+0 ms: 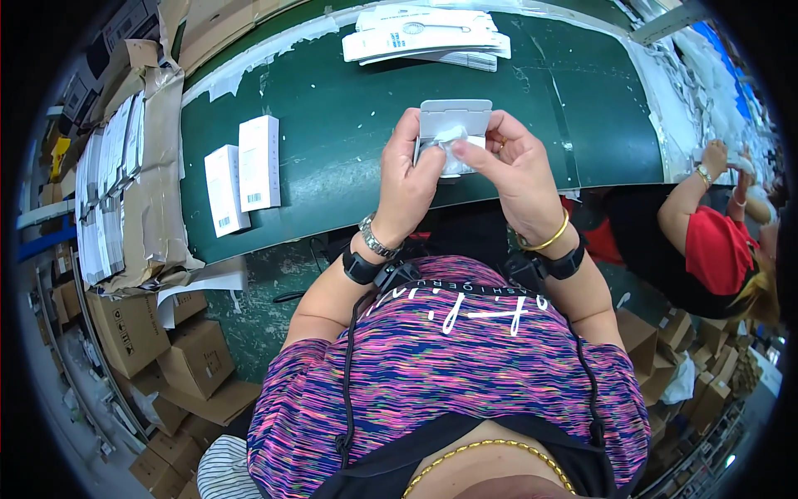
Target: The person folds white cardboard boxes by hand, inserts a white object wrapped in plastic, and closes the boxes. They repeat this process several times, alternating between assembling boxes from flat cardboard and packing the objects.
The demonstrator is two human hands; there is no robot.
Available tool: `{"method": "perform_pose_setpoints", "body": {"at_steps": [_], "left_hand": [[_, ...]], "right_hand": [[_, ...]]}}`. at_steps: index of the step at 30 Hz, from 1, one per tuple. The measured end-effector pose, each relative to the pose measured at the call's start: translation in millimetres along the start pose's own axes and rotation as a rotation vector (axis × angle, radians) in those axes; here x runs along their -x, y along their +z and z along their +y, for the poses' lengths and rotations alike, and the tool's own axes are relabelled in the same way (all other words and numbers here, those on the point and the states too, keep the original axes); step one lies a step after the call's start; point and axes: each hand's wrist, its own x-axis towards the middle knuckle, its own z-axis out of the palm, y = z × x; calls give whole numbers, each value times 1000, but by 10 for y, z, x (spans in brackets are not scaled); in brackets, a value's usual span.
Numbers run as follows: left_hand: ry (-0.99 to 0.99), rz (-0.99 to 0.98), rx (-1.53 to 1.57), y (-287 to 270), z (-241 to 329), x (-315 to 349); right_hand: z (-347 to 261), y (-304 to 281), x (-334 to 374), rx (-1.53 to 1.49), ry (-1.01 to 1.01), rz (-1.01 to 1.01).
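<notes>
Between my two hands, above the near edge of the green table, is a small white box (455,112) with its end flap raised. My left hand (407,179) grips the box's left side, its thumb at the opening. On the right side my right hand (522,170) is closed round the box, and its thumb presses at the opening. A whitish, partly see-through item (453,135) shows in the box's mouth; its kind is hard to make out under the thumbs. Two white boxes (260,162), both closed, lie side by side on the table to the left.
A pile of flat white printed cartons (428,37) lies at the table's far side. At the left, a cardboard carton (154,183) holds many folded white boxes. A co-worker in a red sleeve (719,249) is at the right. Brown boxes (195,358) stand on the floor.
</notes>
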Motion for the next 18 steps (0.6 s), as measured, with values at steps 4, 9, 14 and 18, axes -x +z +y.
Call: {"method": "perform_pose_setpoints", "body": {"at_steps": [4,9,14,18], "left_hand": [[-18,5,45,33,31,18],[-4,5,42,27,43,9],[19,-46,24,-67,-14,39],[-38,-150,267,-204,49,62]], "right_hand": [[-63,-87,40,-322,109,-32],[-153,54,-11,-219,134,14],[-62,110,8,-52,40,34],[24,41,-14,26,35,22]]}}
